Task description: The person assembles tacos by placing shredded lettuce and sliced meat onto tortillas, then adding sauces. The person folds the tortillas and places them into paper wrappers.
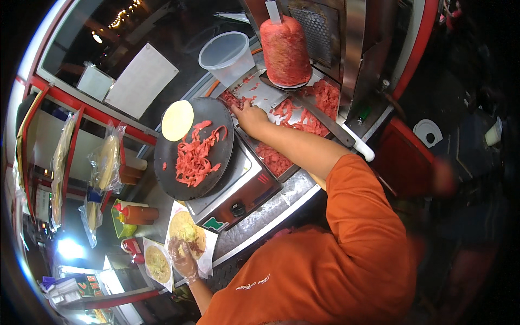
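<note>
One round griddle (179, 179), one bare tortilla (177, 120), two filled tacos (187, 230), one meat spit (285, 50), one clear plastic tub (227, 56), one long knife (330, 125).

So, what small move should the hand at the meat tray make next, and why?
Probably close the right hand on a pinch of red shaved meat in the steel tray: its fingers touch the strips, and the gloved left hand steadies a filled tortilla.

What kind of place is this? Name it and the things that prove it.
Probably a street taco stand at night: a meat spit over a tray of shaved meat, a round griddle with a tortilla, and filled tacos on paper.
</note>
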A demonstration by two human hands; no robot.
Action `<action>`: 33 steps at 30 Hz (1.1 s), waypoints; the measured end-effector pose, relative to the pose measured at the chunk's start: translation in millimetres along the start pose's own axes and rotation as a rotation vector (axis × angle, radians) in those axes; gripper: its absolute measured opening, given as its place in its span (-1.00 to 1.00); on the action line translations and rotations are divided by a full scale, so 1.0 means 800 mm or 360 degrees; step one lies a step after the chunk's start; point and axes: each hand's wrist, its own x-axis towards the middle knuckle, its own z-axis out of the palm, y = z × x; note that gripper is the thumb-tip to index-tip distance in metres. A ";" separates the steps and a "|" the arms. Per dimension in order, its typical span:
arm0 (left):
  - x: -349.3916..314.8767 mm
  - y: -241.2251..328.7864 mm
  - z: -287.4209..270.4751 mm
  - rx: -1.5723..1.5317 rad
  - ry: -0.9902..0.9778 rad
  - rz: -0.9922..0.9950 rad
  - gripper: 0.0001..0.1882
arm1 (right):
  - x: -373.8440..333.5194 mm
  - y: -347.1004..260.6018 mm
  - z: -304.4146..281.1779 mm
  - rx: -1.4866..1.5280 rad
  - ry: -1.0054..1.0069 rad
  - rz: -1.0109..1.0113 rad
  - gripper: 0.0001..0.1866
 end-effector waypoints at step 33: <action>-0.032 -0.166 -0.056 0.0211 -0.0314 -0.0106 0.08 | -0.164 -0.294 -0.133 0.0575 -0.0420 -0.0920 -0.64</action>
